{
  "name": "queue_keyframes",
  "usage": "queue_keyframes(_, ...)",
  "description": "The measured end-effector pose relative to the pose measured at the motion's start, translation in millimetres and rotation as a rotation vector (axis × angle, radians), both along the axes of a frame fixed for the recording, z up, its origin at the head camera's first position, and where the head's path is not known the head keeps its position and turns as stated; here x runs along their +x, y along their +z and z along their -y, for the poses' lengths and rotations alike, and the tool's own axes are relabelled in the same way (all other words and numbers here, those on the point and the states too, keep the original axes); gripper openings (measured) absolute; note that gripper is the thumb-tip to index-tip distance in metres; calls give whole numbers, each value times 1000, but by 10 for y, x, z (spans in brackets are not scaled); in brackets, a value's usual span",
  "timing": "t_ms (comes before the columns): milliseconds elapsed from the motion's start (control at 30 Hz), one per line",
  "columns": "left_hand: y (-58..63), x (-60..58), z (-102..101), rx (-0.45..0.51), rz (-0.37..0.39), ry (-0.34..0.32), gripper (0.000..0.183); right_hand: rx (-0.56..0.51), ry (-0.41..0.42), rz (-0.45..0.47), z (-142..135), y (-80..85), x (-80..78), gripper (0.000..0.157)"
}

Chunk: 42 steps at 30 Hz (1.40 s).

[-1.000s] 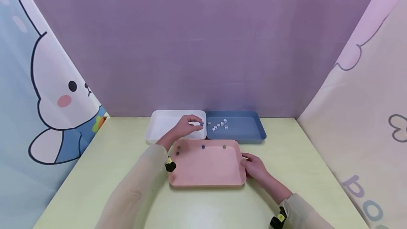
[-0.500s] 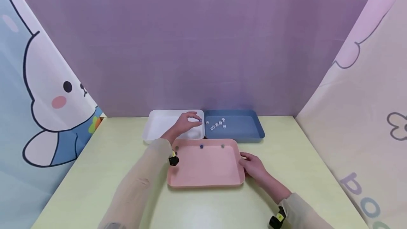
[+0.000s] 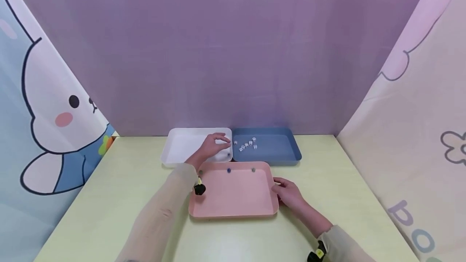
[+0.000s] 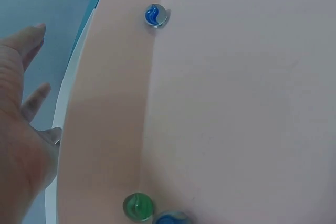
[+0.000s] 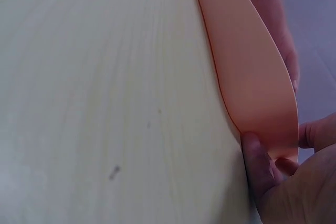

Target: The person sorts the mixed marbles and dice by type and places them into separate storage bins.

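Note:
My left hand (image 3: 212, 145) hovers over the right part of the white tray (image 3: 174, 148). Its thumb and fingers stand apart with nothing between them. A small dark marble (image 3: 228, 155) lies in that tray, just below the hand. On the right side, my right hand (image 3: 289, 193) grips the side of the pink tray (image 3: 233, 197), its thumb and fingers on the wall in the right wrist view. Inside the pink tray are a blue marble (image 4: 156, 15), a green marble (image 4: 138, 206) and another blue marble (image 4: 173, 217), plus a greenish marble (image 3: 253, 170) by the far wall.
A blue tray (image 3: 280, 148) adjoins the white one on the right. Several white dice (image 3: 246, 144) lie in its left half. The pale yellow table (image 3: 316, 173) meets a purple backdrop (image 3: 233, 51), with printed cloths on both sides.
My left thumb and fingers have parted and let go of the marble, which has dropped into the white tray. My right hand keeps its grip on the pink tray. The head view shifts slightly.

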<state>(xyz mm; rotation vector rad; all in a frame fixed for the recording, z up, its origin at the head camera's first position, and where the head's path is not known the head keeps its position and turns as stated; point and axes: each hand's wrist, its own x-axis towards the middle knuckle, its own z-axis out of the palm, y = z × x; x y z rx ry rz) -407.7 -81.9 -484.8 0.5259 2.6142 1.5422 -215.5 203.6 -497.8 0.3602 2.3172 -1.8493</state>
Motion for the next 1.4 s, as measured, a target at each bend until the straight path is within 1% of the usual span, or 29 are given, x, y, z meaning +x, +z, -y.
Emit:
queue_keyframes(133,6,43,3,13,-9,11,19,-10,-3,-5,8,-7,0,43)
queue_keyframes(233,9,69,11,28,-2,13,19,-4,7,-3,6,-18,-1,43)
queue_keyframes(367,4,85,13,9,-7,-10,20,-4,1,6,-4,-23,2,43)
queue_keyframes(467,6,94,8,-31,-40,-40,18,-11,1,8,-11,-27,0,43)
queue_keyframes(533,18,113,-6,-58,-81,-72,15,-15,5,10,-14,-28,-1,43)
queue_keyframes(667,77,196,-73,-106,-155,-172,15,-17,8,16,-18,-27,-8,43)
queue_keyframes(767,133,288,-151,-178,-177,-239,13,-8,8,20,-23,-26,-13,44)
queue_keyframes(867,160,363,-232,-305,-217,-289,13,-2,5,28,-22,-24,-12,44)
queue_keyframes(933,166,396,-290,-392,-268,-317,11,-3,8,28,-22,-22,-7,44)
queue_keyframes(1000,167,412,-359,-478,-337,-350,11,-3,10,26,-25,-24,0,44)
queue_keyframes(1133,171,455,-489,-632,-448,-391,10,-8,6,20,-25,-37,6,44)
queue_keyframes(1200,184,480,-556,-708,-484,-411,13,-10,-2,21,-23,-44,3,44)
queue_keyframes(1267,215,512,-619,-777,-517,-427,15,-8,-2,21,-22,-47,-6,44)
queue_keyframes(1333,235,535,-678,-828,-533,-445,19,-7,-4,21,-20,-49,-15,44)
queue_keyframes(1400,261,558,-728,-855,-542,-463,22,-6,-3,22,-18,-46,-24,44)
